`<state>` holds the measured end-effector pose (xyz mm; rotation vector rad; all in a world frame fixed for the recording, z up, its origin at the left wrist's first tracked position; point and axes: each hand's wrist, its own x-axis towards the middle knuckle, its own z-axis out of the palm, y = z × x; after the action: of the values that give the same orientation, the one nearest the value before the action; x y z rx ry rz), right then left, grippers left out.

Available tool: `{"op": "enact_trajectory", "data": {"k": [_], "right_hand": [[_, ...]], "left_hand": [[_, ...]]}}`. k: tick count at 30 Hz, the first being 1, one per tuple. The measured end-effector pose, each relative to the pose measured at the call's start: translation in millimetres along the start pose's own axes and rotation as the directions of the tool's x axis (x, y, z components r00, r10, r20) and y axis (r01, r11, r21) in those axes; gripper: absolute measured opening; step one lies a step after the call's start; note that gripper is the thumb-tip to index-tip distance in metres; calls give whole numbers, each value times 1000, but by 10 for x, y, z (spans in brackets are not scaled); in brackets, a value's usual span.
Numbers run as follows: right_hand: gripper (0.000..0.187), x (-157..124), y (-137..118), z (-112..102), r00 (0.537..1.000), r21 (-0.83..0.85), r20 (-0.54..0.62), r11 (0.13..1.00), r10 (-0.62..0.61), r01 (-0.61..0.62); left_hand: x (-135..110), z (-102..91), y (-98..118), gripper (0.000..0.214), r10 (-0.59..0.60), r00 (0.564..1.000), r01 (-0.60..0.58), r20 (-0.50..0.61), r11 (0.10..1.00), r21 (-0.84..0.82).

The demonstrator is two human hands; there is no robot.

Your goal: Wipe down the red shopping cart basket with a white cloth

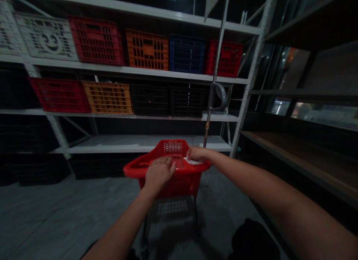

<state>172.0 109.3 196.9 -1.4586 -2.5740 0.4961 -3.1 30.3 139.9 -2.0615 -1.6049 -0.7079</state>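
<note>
Directly before me stands a red plastic shopping cart (170,189) on dark legs. My left hand (160,172) rests on the near rim, with its fingers stretched forward over the basket and the thumb apart. At the right side of the rim, my right hand (196,154) is closed on a white cloth (193,162). The cloth touches the red rim, and part of it is hidden under the hand. A perforated panel (172,146) forms the far end of the basket.
Behind the cart, white metal shelving (156,72) bears several plastic crates, including an orange crate (147,50) and a blue crate (187,54). A metal pole (219,53) with a grey loop handle (220,96) stands beyond the cart. Dark shelves (302,152) run along the right.
</note>
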Motion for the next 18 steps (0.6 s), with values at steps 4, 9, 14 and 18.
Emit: {"op": "enact_trajectory", "data": {"k": [4,9,14,18], "right_hand": [[14,-257,34,59,993,28,-74,995,-93,95],[11,-731,368,169,887,52,-340,935,-313,350],[15,-894,733,516,713,231,-701,948,7,219],[23,-795,590,1013,480,509,-779,854,402,110]], "left_hand": [[14,1,-61,41,8,1000,-8,11,1000,-4],[24,17,-149,44,51,998,-50,32,999,-17],[58,37,-257,45,101,994,-99,49,994,-43],[97,54,-342,45,106,991,-103,77,994,-40]]}}
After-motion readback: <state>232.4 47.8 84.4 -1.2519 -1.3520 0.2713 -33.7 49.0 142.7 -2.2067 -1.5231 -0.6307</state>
